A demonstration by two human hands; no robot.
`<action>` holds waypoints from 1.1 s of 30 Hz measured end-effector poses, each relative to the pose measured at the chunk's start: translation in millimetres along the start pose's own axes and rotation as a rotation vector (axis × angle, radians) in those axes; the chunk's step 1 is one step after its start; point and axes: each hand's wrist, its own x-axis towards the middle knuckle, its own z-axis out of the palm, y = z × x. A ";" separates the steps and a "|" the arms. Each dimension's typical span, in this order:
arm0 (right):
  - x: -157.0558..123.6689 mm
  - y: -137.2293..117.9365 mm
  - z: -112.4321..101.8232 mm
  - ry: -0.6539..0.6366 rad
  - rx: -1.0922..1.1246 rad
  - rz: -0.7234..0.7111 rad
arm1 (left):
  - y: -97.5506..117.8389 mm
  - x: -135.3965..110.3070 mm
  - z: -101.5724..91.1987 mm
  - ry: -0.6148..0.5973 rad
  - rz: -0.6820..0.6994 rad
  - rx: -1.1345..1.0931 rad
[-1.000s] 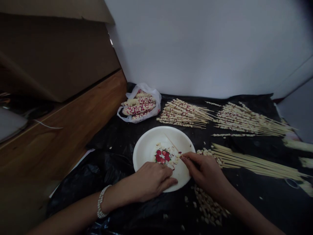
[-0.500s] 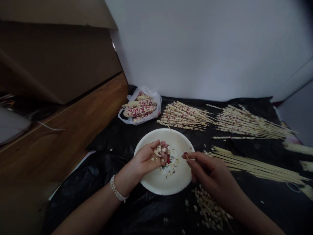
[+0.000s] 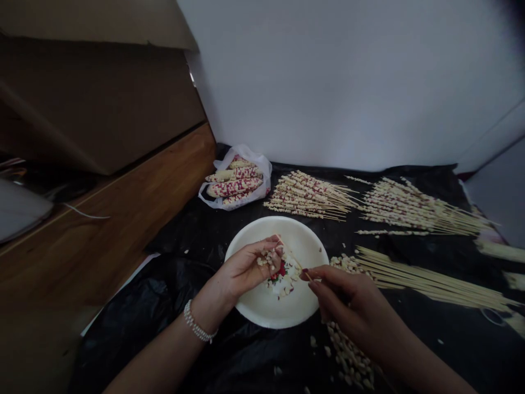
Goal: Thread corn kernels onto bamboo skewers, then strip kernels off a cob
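Note:
My left hand (image 3: 252, 268) is cupped palm up over the white bowl (image 3: 262, 314), its fingers curled around several pale corn kernels (image 3: 267, 258). A thin wooden skewer (image 3: 292, 256) is pinched between the thumb and forefinger of my right hand (image 3: 348, 293), over the bowl's right side. The skewer's far tip meets the fingertips of my left hand; whether a kernel sits on it is too small to tell. More loose kernels lie in the bowl, around a red and green printed pattern (image 3: 282, 269).
Behind the bowl lie a plastic bag (image 3: 262, 164) of speckled corn cobs (image 3: 233, 187) and two piles of kernel-threaded skewers (image 3: 307, 191). Bare skewers (image 3: 426, 276) and loose kernels (image 3: 348, 353) lie at right on black plastic sheeting (image 3: 184, 295). A cardboard box (image 3: 102, 98) stands left.
My right hand has moved slightly left and down, bringing the skewer's tip to my left fingertips. The fingers of my left hand have curled in over the kernels.

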 end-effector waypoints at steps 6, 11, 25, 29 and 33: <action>0.0 -2.0 -1.9 0.003 -0.019 -0.033 | 4.4 -0.6 -4.6 -0.020 -0.016 0.048; -0.7 1.0 -7.4 -0.058 -0.084 0.009 | 4.6 -0.7 -7.4 -0.003 0.023 0.057; 0.4 9.3 -2.8 -0.124 -0.125 0.038 | -0.4 1.5 -9.6 0.126 0.213 0.054; 1.4 10.8 -3.9 -0.116 -0.115 0.054 | -0.3 2.8 -10.2 0.107 0.225 0.018; 1.7 11.6 -3.9 -0.122 -0.116 0.058 | -0.7 2.6 -10.2 0.102 0.237 0.040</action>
